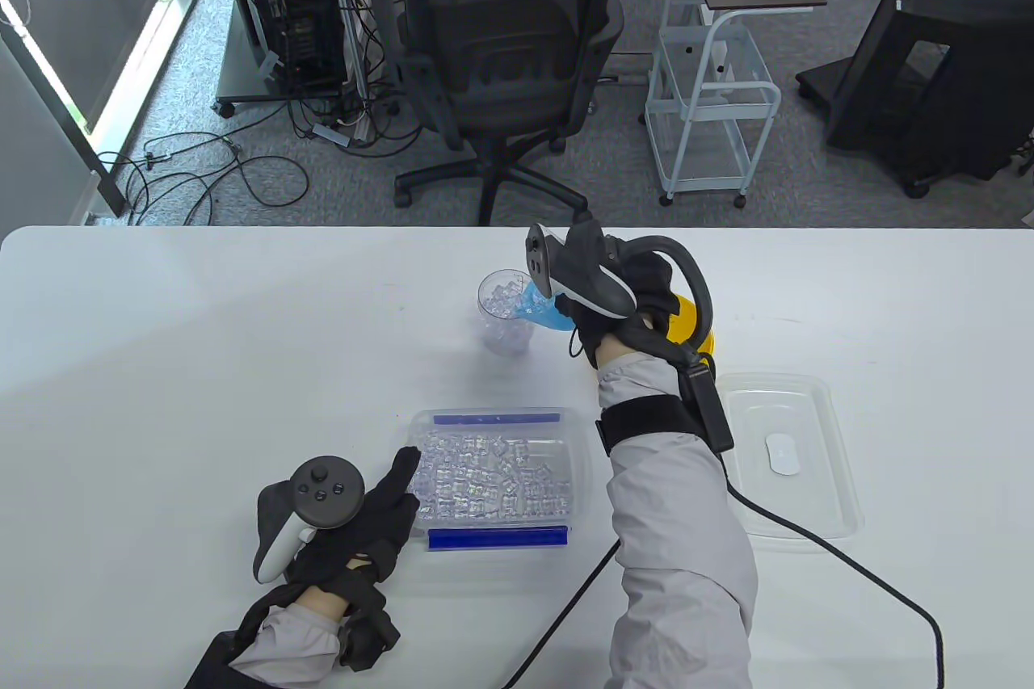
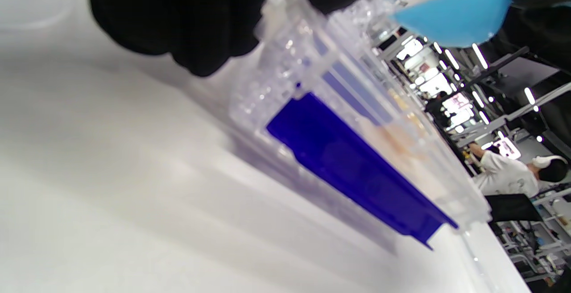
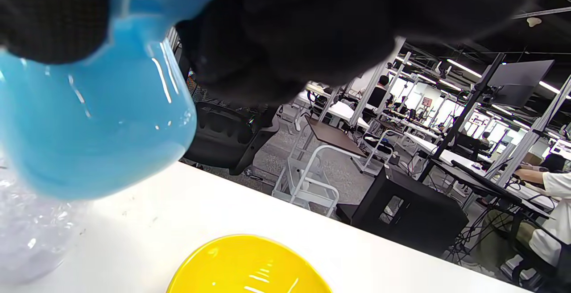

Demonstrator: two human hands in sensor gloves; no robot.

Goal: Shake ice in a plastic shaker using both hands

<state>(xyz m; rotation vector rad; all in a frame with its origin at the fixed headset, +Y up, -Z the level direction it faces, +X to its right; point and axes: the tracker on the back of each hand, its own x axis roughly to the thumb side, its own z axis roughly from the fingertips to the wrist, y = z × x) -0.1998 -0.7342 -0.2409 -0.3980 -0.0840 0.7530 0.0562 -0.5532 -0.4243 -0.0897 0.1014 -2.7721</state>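
Clear plastic shaker cup (image 1: 506, 311), upright, part-filled with ice, stands mid-desk beyond the clear ice tub (image 1: 493, 479). My right hand (image 1: 622, 293) is nearer: its fingers hold a blue plastic scoop (image 1: 543, 307) tipped over the cup's rim. Left hand (image 1: 363, 519) rests against the tub's corner, fingers extended. Yellow bowl (image 3: 250, 266) sits behind the right hand; clear lid (image 1: 788, 463) rightward.

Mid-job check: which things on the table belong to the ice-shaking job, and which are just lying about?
Job:
shaker cup, ice already inside
blue scoop, held by right hand at the cup's rim
ice tub, left hand touching its edge

Lying about:
tub lid, beside the tub
yellow piece, purpose unclear
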